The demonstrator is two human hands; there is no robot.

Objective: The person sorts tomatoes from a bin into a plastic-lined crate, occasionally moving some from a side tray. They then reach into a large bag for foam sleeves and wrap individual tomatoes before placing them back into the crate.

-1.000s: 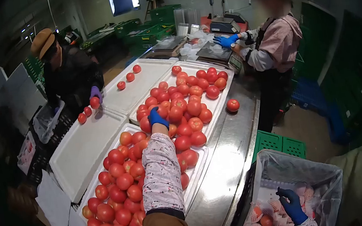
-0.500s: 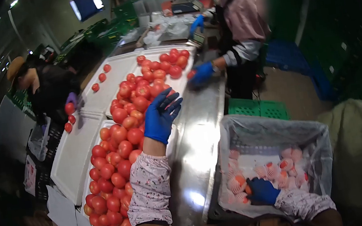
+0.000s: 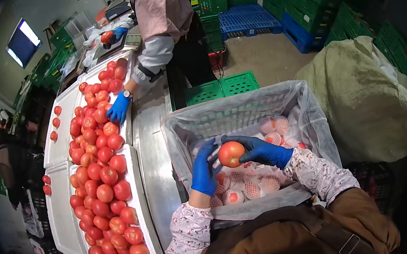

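Note:
Over the lined crate [image 3: 240, 96], my right hand [image 3: 263, 151] in a blue glove is closed on a red tomato [image 3: 231, 154]. My left hand [image 3: 205, 170], also gloved in blue, is beside the tomato's left side with its fingers apart, holding nothing. Below both hands, several tomatoes in net sleeves [image 3: 251, 188] lie inside the crate. Left of the crate, many bare tomatoes [image 3: 104, 193] are heaped on white foam trays [image 3: 148, 237].
A co-worker [image 3: 163, 14] stands at the metal table [image 3: 152, 149], one gloved hand at the heap, the other holding a tomato. Another person [image 3: 10, 162] is at far left. Green crates [image 3: 221, 87] stand beyond my crate; a large sack [image 3: 364, 100] is at right.
The view has turned right. My left hand has moved from over the heap to over the lined crate. My right hand has risen from among the sleeved tomatoes and now holds a bare tomato.

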